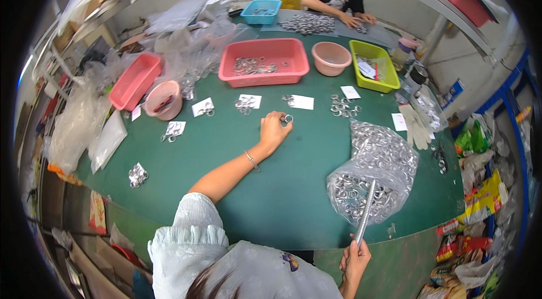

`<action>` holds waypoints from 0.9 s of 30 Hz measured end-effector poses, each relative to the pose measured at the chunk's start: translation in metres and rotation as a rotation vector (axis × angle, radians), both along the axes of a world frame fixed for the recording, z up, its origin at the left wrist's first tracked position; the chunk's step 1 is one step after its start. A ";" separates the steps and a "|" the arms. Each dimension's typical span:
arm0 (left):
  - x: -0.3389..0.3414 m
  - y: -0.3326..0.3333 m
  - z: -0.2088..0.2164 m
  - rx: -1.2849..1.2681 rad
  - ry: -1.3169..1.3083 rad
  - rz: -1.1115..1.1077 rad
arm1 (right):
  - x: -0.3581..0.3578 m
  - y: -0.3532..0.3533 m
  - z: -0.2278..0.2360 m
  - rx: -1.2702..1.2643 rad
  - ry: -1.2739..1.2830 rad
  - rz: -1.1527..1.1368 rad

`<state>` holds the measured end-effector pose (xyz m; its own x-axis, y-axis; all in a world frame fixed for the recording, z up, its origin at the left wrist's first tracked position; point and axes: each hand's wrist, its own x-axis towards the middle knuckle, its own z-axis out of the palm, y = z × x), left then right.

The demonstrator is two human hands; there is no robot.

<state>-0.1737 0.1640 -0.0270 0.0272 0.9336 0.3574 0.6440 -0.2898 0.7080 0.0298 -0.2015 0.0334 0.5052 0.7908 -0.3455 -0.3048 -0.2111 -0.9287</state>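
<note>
Near the middle of the green table, my left hand (274, 131) pinches a silver-coloured ring (288, 119) between thumb and fingertips. At the front edge, my right hand (355, 259) is wrapped round the lower end of a ring mandrel (366, 211), a tapered metal rod with marks along it. The mandrel's thin tip points away from me, over the mouth of a clear plastic bag (389, 158) full of similar rings. Beyond my left hand lie small ring piles on white paper slips, among them one pile (245, 105) and a slip (304, 102). Loose rings (343, 107) lie farther right.
Along the back stand a pink tray (265, 79) with rings, a pink bowl (331, 59) and a green basket (375, 81). Leftward are a pink bin (135, 81), a small tub (164, 101) and plastic bags (73, 124). White gloves (415, 128) lie right. Another person (336, 0) works opposite.
</note>
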 end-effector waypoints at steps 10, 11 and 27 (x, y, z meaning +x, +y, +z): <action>-0.154 -0.045 0.011 0.057 0.081 0.359 | -0.014 0.008 -0.008 -0.037 -0.079 0.125; -0.171 -0.050 0.011 0.041 0.113 0.411 | -0.017 0.009 -0.006 -0.044 -0.082 0.140; -0.299 -0.090 -0.005 0.020 0.304 0.814 | -0.057 0.029 0.007 -0.031 -0.175 0.352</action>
